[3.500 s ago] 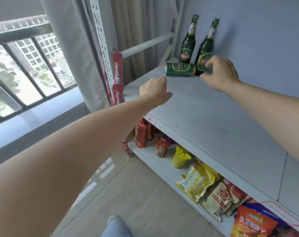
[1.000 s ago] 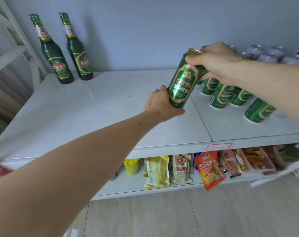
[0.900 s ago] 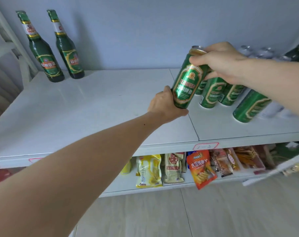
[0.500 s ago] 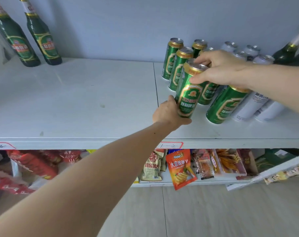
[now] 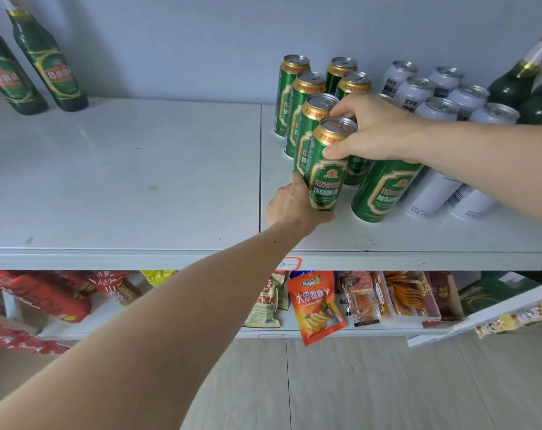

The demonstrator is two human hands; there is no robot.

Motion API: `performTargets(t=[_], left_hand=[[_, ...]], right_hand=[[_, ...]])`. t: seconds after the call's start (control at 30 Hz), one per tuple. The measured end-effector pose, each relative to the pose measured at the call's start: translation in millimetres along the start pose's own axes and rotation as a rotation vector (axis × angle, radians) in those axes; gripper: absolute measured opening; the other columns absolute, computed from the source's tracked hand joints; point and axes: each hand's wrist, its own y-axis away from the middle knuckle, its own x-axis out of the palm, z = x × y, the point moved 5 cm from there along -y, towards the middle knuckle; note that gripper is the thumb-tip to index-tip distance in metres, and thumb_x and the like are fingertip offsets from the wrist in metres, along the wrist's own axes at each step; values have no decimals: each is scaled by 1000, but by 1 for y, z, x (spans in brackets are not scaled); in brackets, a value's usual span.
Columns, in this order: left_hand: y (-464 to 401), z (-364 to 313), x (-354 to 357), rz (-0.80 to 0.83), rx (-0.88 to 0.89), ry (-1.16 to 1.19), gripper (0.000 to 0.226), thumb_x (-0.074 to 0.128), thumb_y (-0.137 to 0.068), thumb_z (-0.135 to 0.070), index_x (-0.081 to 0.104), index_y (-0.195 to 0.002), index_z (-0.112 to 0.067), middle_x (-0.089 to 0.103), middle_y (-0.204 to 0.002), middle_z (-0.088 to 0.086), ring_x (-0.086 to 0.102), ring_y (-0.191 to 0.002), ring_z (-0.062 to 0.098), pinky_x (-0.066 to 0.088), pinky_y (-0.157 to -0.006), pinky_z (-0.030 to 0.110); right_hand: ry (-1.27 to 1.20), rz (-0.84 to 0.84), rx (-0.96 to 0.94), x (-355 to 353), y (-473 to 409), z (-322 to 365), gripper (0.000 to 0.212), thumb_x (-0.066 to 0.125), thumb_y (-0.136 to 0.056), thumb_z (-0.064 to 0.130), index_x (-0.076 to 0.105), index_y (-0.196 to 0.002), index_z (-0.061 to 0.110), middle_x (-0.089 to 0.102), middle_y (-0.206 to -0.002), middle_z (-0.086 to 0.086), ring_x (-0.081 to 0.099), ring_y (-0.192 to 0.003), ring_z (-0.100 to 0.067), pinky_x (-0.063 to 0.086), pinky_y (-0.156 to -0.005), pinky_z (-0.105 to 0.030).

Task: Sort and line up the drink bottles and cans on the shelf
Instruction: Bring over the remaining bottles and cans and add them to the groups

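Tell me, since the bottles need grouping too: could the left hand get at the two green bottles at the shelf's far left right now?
Probably not yet: the left hand grips the green can. Once free, bare shelf leaves the way to the bottles open.

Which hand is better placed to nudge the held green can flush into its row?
Left. The left hand cups the held green can at its base, while the right hand pinches its top rim.
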Motion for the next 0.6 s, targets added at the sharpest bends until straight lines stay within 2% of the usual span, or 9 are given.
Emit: performTargets(t=[0.1,0.17,0.27,0.43,0.6], left_hand=[[0,-1,2,-10,0,-24,70,78,-64,-53,41,-111,-17,62,-100,2,60,-89,23,49,-67,33],[1,-1,3,-8,-7,-30,71,79,-63,-53,40,-111,-17,62,-100,2,59,-88,22,46,-65,31],[2,2,3,7,-19,-19,69,79,-64,-52,40,-110,-17,62,-101,2,58,-87,21,44,-64,31],[4,0,-4,13,38,-80,66,73,-70,-55,41,-114,-17,61,-107,1,57,-97,22,39,-81,35],[8,3,-18,6,73,-109,68,70,-75,-56,41,-122,-17,58,-120,2,56,-108,22,41,-90,39]], right_hand=[[7,-6,-3,-1,0,-2,67,80,-71,39,49,-129,24,54,-127,5,52,-113,-19,44,-90,-34],[30,-20,-25,0,1,0,68,80,-69,41,50,-128,24,54,-127,5,51,-110,-17,40,-84,-31],[70,-25,-67,3,4,4,71,79,-71,42,47,-131,23,48,-133,2,46,-114,-17,34,-83,-28],[94,-4,-78,3,7,7,76,79,-72,38,41,-136,22,41,-141,-1,42,-125,-20,34,-87,-29],[141,-3,-119,0,15,16,86,83,-68,37,37,-138,18,42,-140,0,43,-125,-20,35,-91,-29]])
